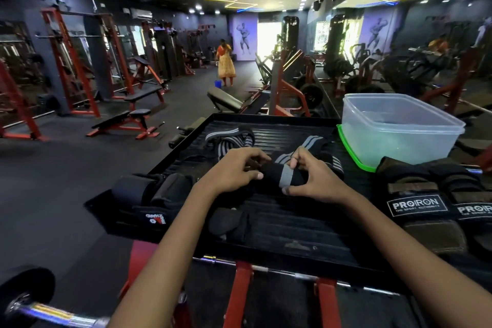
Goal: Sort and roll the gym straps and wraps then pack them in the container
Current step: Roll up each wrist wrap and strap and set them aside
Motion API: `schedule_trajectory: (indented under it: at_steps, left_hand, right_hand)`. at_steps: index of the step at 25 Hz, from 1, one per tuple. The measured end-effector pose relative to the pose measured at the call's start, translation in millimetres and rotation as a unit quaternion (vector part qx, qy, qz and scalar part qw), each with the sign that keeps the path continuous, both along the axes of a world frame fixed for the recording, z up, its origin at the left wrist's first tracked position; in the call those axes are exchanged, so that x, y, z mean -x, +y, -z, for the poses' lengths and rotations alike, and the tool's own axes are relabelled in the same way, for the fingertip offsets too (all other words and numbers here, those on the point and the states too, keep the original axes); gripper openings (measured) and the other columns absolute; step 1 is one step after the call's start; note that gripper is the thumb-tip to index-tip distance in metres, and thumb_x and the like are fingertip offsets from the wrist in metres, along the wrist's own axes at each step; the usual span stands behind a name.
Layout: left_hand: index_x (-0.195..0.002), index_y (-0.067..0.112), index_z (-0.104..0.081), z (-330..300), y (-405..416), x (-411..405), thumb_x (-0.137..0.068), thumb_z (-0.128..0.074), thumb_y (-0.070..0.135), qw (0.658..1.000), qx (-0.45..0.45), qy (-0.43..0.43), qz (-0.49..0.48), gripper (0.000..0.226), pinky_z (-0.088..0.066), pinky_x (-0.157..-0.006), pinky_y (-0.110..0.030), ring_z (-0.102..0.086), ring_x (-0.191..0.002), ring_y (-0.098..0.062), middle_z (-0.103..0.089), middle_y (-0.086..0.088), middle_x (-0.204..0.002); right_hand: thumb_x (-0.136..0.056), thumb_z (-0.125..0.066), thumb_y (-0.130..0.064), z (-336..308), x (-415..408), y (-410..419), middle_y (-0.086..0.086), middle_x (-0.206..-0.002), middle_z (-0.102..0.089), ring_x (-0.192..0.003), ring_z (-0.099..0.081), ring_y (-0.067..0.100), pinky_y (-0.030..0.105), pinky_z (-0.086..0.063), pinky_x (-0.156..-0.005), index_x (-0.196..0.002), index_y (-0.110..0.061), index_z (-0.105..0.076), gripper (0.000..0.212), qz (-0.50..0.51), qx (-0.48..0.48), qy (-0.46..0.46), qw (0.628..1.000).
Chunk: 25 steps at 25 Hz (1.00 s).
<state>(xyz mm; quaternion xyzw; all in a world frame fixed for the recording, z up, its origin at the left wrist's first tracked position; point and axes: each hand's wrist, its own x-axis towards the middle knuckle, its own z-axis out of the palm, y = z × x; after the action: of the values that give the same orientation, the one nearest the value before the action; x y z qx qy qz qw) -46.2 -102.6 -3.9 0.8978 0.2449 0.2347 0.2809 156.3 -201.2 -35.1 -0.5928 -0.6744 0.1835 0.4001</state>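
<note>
Looking down from the head camera, I see a gym floor with red-framed racks (pixel 66 61) and benches (pixel 125 122) stretching away, and a person in an orange dress (pixel 225 64) standing far back beside a blue bucket (pixel 218 83). Closer in, a black ribbed platform (pixel 279 221) carries everything I am working with. At its far right corner stands a clear plastic container (pixel 399 128), lidless, resting on a green lid (pixel 348 149). Just right of my hands lie dark padded straps marked PROIRON (pixel 415 205); to the left sit rolled black wraps (pixel 151 192), one showing a red and white label. Beyond my hands a loose striped grey and black wrap (pixel 231 138) lies unrolled. At the platform's middle is the black wrap roll with a grey band (pixel 282 177), its striped tail (pixel 314 144) trailing away from me. My left hand (pixel 237 170) grips the roll's left end with curled fingers, and my right hand (pixel 311 176) pinches it at the grey band between thumb and fingers.
</note>
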Motion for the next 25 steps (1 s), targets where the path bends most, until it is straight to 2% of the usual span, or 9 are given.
schedule_trajectory:
  at_steps: [2, 4, 7, 11, 13, 15, 18, 21, 25]
  left_hand:
    - [-0.113, 0.013, -0.066, 1, -13, 27, -0.083, -0.071, 0.004, 1.0, -0.008, 0.005, -0.015, 0.031, -0.052, -0.087, -0.022, -0.065, -0.093, -0.008, -0.068, 0.003, -0.101]
    - [-0.111, 0.015, -0.067, 10, -29, 48, -0.085, -0.07, 0.008, 0.999, -0.022, 0.011, -0.025, 0.027, -0.051, -0.084, -0.019, -0.064, -0.091, -0.007, -0.068, 0.004, -0.1]
    - [-0.109, 0.015, -0.069, 27, -51, 68, -0.09, -0.064, 0.012, 0.997, -0.065, 0.007, -0.03, 0.021, -0.044, -0.084, -0.008, -0.061, -0.093, 0.001, -0.069, 0.006, -0.104]
    - [-0.107, 0.014, -0.07, 37, -58, 70, -0.093, -0.059, 0.01, 0.995, -0.089, -0.023, -0.034, 0.019, -0.043, -0.089, -0.013, -0.06, -0.099, -0.001, -0.069, 0.005, -0.104]
    - [-0.107, 0.014, -0.07, 37, -58, 66, -0.093, -0.057, 0.01, 0.995, -0.093, -0.018, -0.032, 0.019, -0.045, -0.09, -0.017, -0.06, -0.099, -0.003, -0.069, 0.004, -0.104]
    - [-0.108, 0.013, -0.07, 38, -58, 62, -0.095, -0.055, 0.01, 0.995, -0.093, -0.012, -0.026, 0.021, -0.044, -0.09, -0.016, -0.06, -0.1, -0.003, -0.069, 0.003, -0.106]
    - [-0.109, 0.012, -0.07, 41, -59, 60, -0.096, -0.052, 0.008, 0.995, -0.097, -0.012, -0.017, 0.022, -0.04, -0.088, -0.009, -0.057, -0.102, 0.001, -0.069, 0.004, -0.107]
    - [-0.109, 0.013, -0.07, 40, -58, 61, -0.094, -0.056, 0.01, 0.995, -0.099, -0.026, -0.015, 0.02, -0.042, -0.09, -0.012, -0.058, -0.101, 0.0, -0.069, 0.005, -0.106]
    - [-0.116, 0.016, -0.064, 31, -50, 54, -0.092, -0.061, 0.013, 0.994, -0.095, -0.042, -0.034, 0.025, -0.043, -0.09, -0.012, -0.057, -0.104, -0.002, -0.064, 0.007, -0.111]
  right_hand:
    - [-0.06, -0.086, -0.024, 0, 13, -9, -0.004, -0.084, -0.053, -0.077, -0.05, 0.014, 0.04, -0.042, -0.071, -0.087, -0.021, -0.04, 0.054, -0.037, 0.025, -0.005, 0.999]
    - [-0.059, -0.086, -0.032, 2, 26, -22, 0.004, -0.083, -0.053, -0.075, -0.046, 0.015, 0.038, -0.04, -0.068, -0.084, -0.027, -0.039, 0.053, -0.081, 0.062, -0.022, 0.995]
    - [-0.061, -0.086, -0.034, 4, 40, -38, 0.014, -0.091, -0.055, -0.077, -0.046, 0.024, 0.046, -0.044, -0.073, -0.083, -0.028, -0.038, 0.053, -0.129, 0.098, -0.064, 0.985]
    - [-0.063, -0.085, -0.035, 6, 50, -47, 0.017, -0.093, -0.058, -0.084, -0.055, 0.033, 0.057, -0.045, -0.08, -0.084, -0.024, -0.044, 0.048, -0.152, 0.112, -0.029, 0.982]
    - [-0.066, -0.085, -0.035, 8, 53, -49, 0.014, -0.085, -0.057, -0.077, -0.054, 0.026, 0.053, -0.045, -0.075, -0.085, -0.018, -0.045, 0.048, -0.152, 0.111, 0.005, 0.982]
    - [-0.07, -0.083, -0.035, 10, 56, -52, 0.007, -0.076, -0.051, -0.071, -0.047, 0.019, 0.044, -0.039, -0.065, -0.083, -0.014, -0.045, 0.045, -0.159, 0.11, 0.044, 0.98]
    - [-0.076, -0.079, -0.038, 10, 57, -53, 0.002, -0.072, -0.051, -0.067, -0.042, 0.017, 0.033, -0.034, -0.063, -0.081, -0.013, -0.048, 0.04, -0.149, 0.079, 0.017, 0.986]
    - [-0.079, -0.075, -0.042, 6, 53, -52, 0.004, -0.08, -0.067, -0.071, -0.057, 0.029, 0.035, -0.044, -0.064, -0.084, -0.013, -0.056, 0.035, -0.119, 0.047, 0.021, 0.992]
    - [-0.082, -0.076, -0.027, -4, 31, -36, 0.005, -0.082, -0.07, -0.077, -0.066, 0.022, 0.031, -0.051, -0.067, -0.085, -0.012, -0.063, 0.021, -0.011, -0.012, -0.012, 1.0]
